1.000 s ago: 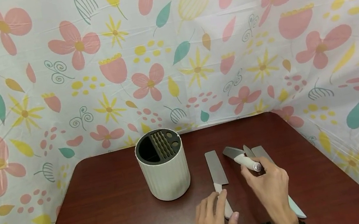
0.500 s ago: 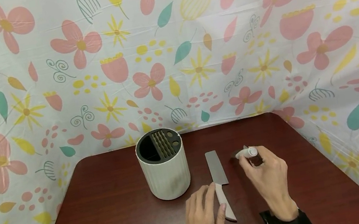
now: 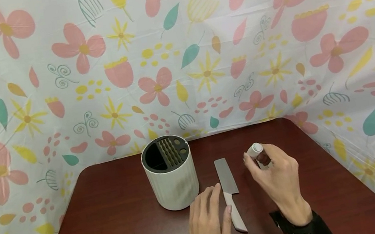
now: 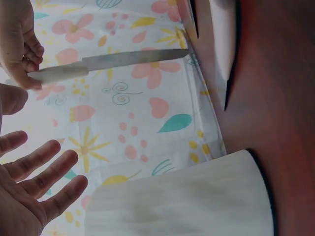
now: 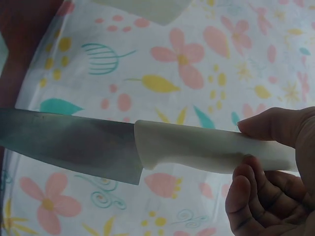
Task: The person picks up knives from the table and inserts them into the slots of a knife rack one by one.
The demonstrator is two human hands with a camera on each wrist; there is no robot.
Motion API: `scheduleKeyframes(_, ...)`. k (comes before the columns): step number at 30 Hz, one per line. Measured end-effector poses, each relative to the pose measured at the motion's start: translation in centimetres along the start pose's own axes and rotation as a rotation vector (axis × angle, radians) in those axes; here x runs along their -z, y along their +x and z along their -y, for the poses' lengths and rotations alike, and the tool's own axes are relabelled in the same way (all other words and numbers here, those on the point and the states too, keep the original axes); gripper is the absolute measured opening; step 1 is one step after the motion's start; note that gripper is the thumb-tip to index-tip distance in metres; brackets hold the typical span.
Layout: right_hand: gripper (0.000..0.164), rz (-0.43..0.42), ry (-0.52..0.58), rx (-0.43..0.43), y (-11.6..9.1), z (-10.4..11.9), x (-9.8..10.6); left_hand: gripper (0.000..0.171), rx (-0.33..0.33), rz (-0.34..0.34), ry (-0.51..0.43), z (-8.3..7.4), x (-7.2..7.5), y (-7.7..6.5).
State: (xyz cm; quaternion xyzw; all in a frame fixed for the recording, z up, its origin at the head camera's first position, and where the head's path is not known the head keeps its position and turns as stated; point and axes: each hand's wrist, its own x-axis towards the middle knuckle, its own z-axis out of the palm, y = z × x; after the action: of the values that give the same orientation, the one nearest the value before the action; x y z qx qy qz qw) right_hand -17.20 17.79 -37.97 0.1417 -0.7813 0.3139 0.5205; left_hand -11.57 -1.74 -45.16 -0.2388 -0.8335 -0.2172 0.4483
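Note:
My right hand (image 3: 280,180) pinches a chef's knife by its white handle (image 3: 255,149) between thumb and fingers. In the head view the handle's end points toward me, and the blade is hidden. The right wrist view shows its broad steel blade (image 5: 74,145) reaching left from the handle, against the floral cloth. Flat on the table lies a cleaver (image 3: 226,176) with a white handle. Just left of it is my left hand (image 3: 206,221), fingers extended and spread in the left wrist view. A white ribbed knife block (image 3: 173,188) stands beyond my left hand.
The block's black top (image 3: 155,156) has one large compartment, wavy slots and two round holes. Floral cloth (image 3: 171,54) hangs behind and beside the dark wooden table (image 3: 116,224). Part of the table on the right is behind my right hand and wrist.
My right hand has lifted the knife, turning its handle end up toward me. My left hand has drawn left, off the cleaver's handle. The block has stayed put.

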Motion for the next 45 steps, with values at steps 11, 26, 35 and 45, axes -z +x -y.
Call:
scheduleKeyframes(11,0.014,0.029,0.122,0.094,2.0,1.8,0.4,0.05,-0.046,-0.067,-0.035,-0.4,1.1,2.6)
scheduleKeyframes(26,0.021,0.168,0.255,0.137,2.7,4.5,1.2,0.05,-0.116,-0.15,-0.109,-0.2,1.8,5.1)
scheduleKeyframes(35,0.027,0.192,0.344,0.235,3.4,6.2,0.9,0.047,-0.165,-0.198,-0.145,0.0,2.5,6.3)
scheduleKeyframes(45,0.011,0.275,0.445,0.294,3.4,7.2,1.1,0.04,-0.213,-0.269,-0.134,0.2,3.0,6.9)
